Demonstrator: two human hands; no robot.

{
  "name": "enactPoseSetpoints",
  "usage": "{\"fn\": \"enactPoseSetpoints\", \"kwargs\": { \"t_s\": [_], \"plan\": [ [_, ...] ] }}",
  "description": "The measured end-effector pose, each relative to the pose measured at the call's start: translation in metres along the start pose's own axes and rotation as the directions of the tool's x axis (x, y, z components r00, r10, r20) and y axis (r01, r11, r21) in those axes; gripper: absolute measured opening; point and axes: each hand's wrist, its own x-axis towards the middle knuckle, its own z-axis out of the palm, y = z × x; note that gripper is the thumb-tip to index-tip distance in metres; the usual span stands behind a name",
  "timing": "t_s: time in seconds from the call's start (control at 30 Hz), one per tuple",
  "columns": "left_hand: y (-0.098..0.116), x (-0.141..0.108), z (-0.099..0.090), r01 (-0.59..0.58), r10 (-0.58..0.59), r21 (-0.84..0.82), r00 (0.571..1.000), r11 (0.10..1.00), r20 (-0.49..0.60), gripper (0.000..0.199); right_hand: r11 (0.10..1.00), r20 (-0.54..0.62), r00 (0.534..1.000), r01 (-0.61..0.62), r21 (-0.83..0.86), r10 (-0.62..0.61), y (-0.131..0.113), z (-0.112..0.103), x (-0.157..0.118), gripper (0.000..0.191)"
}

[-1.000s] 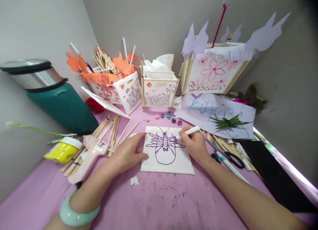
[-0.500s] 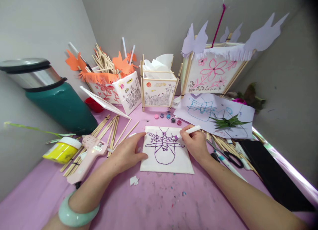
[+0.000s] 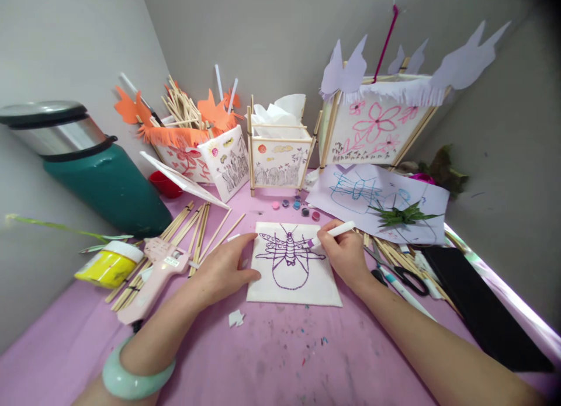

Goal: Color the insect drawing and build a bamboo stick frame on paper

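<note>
A white square panel [image 3: 267, 292] lies flat on the purple tabletop in front of me, with a purple insect drawing [image 3: 290, 260] on it. My right hand [image 3: 344, 251] pinches a white marker [image 3: 339, 229] with a purple end, resting over the panel's right edge. The marker's tip is at the insect's right wing. At the panel's left edge lies my left hand [image 3: 225, 271], thumb and fingers apart, the fingertips touching the edge and nothing held. A pale green bangle [image 3: 138, 374] circles my left wrist.
Left stand a teal bottle [image 3: 105, 178], a yellow paint jar [image 3: 109, 266], a pink glue gun [image 3: 153, 283] and wooden sticks [image 3: 199, 236]. Decorated lanterns [image 3: 280, 160] line the back. Right are a sketch sheet [image 3: 326, 195] with leaves [image 3: 403, 215], scissors [image 3: 412, 280] and a black slab [image 3: 482, 306].
The marker tip has shifted very slightly on the right wing. My left hand stays at the panel's edge, and the panel has hardly moved.
</note>
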Motion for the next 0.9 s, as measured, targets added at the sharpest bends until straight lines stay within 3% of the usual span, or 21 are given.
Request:
{"fn": "enactPoseSetpoints", "kwargs": {
  "t_s": [0.53,0.9],
  "plan": [
    [0.0013,0.0004,-0.0008,0.007,-0.007,0.010,1.000,1.000,0.015,0.065,0.999,0.107,0.994,-0.013,0.036,0.009,0.0033,0.0026,-0.0021,0.016],
    [0.0007,0.0003,-0.0005,0.013,-0.014,0.015,1.000,1.000,0.021,0.066,1.000,0.029,0.999,-0.015,0.009,0.015,0.0026,0.0009,-0.0003,0.014]
  ]
}}
